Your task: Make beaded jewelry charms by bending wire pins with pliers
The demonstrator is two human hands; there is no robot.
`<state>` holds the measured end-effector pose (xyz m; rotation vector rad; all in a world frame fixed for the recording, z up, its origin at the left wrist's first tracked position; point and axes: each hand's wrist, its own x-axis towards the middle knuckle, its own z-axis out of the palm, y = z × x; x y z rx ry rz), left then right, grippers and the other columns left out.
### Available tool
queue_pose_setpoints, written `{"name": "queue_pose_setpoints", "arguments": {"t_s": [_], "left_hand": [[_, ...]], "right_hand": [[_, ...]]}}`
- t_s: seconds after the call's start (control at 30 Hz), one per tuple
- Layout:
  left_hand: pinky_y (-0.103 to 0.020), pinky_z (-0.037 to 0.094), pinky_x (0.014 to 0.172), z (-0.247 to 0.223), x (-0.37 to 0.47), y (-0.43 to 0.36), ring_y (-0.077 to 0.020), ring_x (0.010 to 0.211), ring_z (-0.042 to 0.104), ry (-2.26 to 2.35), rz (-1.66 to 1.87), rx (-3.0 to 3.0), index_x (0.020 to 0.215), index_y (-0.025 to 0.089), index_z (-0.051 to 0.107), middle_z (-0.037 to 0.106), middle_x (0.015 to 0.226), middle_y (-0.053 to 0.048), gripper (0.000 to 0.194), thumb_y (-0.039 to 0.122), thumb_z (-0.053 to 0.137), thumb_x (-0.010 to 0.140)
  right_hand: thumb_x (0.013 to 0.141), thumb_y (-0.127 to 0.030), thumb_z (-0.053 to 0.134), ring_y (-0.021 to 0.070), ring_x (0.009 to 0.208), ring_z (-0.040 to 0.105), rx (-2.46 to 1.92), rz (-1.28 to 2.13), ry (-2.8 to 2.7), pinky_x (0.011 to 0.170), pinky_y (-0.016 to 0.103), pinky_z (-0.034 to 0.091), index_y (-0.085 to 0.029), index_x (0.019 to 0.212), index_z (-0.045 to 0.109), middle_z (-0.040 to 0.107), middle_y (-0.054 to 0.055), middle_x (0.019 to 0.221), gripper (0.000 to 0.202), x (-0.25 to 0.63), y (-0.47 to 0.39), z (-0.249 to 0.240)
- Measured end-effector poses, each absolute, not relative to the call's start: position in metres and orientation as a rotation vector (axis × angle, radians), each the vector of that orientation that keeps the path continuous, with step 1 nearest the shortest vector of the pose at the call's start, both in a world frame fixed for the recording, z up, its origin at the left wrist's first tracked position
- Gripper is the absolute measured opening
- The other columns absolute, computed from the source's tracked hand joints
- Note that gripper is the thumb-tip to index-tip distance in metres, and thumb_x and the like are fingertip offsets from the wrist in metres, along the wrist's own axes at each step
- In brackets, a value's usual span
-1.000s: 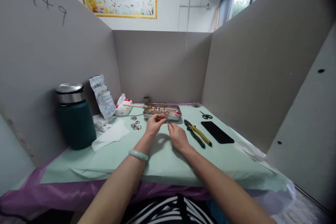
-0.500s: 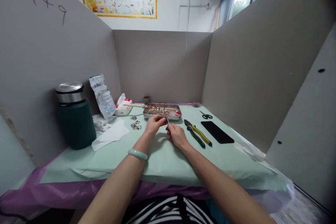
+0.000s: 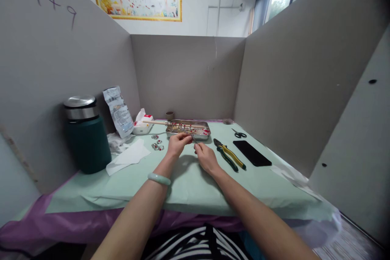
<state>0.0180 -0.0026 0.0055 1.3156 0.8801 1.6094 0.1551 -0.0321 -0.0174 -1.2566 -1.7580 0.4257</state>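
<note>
Just in front of the metal tray (image 3: 170,135), my left hand (image 3: 179,143) is closed in a pinch; what sits between its fingertips is too small to make out. My right hand (image 3: 205,156) grips a thin metal tool (image 3: 194,139), possibly tweezers, whose tip points up and left to the left fingertips. Red and gold beads (image 3: 198,130) fill the tray, and a wooden stick (image 3: 157,122) strung with beaded pieces rests across it. To the left of my hands lie several beaded rings (image 3: 157,145) with red beads.
Pliers (image 3: 230,154) with green and yellow handles, a black phone (image 3: 252,153) and scissors (image 3: 239,133) lie on the right. At the left stand a green flask (image 3: 88,142), a foil pouch (image 3: 119,111) and a tissue pack (image 3: 143,126), by white paper (image 3: 129,156). Grey partitions enclose the table.
My right hand and the thin tool have shifted slightly, with the tool leaning more to the left. My left hand stays nearly in place.
</note>
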Motion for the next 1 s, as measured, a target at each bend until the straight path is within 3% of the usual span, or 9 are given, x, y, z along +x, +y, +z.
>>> {"name": "queue_pose_setpoints", "arguments": {"t_s": [0.37, 0.63, 0.8, 1.0], "left_hand": [[-0.037, 0.055, 0.075, 0.005, 0.02, -0.001, -0.0178, 0.065, 0.065, 0.862, 1.624, 1.339, 0.074, 0.012, 0.073, 0.07, 0.067, -0.005, 0.028, 0.033, 0.079, 0.056], [-0.034, 0.054, 0.072, 0.003, 0.02, -0.001, -0.0189, 0.068, 0.066, 0.898, 1.632, 1.349, 0.075, 0.012, 0.072, 0.07, 0.07, -0.006, 0.024, 0.029, 0.077, 0.058], [-0.033, 0.052, 0.071, 0.001, 0.017, 0.004, -0.0191, 0.068, 0.065, 1.036, 1.693, 1.511, 0.074, 0.016, 0.074, 0.07, 0.072, -0.005, 0.015, 0.026, 0.074, 0.062], [-0.035, 0.048, 0.084, 0.003, 0.018, 0.0, -0.0195, 0.079, 0.063, 1.085, 1.819, 1.756, 0.069, 0.022, 0.074, 0.071, 0.079, -0.005, 0.004, 0.021, 0.072, 0.065]], "right_hand": [[0.092, -0.038, 0.034, 0.0157, 0.068, 0.057, -1.256, 0.36, -1.753, 0.063, 0.025, 0.037, -0.018, 0.075, 0.059, 0.064, 0.005, 0.071, 0.036, 0.154, -0.034, -0.017], [0.087, -0.047, 0.036, 0.0099, 0.046, 0.049, -1.094, 1.045, -1.459, 0.038, 0.021, 0.037, -0.015, 0.08, 0.058, 0.056, 0.003, 0.066, 0.039, 0.143, -0.032, -0.021], [0.086, -0.05, 0.04, 0.0083, 0.044, 0.048, -1.101, 1.016, -1.463, 0.036, 0.019, 0.037, -0.015, 0.076, 0.058, 0.055, 0.002, 0.065, 0.04, 0.144, -0.03, -0.022], [0.088, -0.047, 0.037, 0.0094, 0.046, 0.05, -1.141, 0.983, -1.496, 0.039, 0.02, 0.037, -0.016, 0.078, 0.059, 0.059, 0.004, 0.067, 0.04, 0.145, -0.027, -0.023]]}}
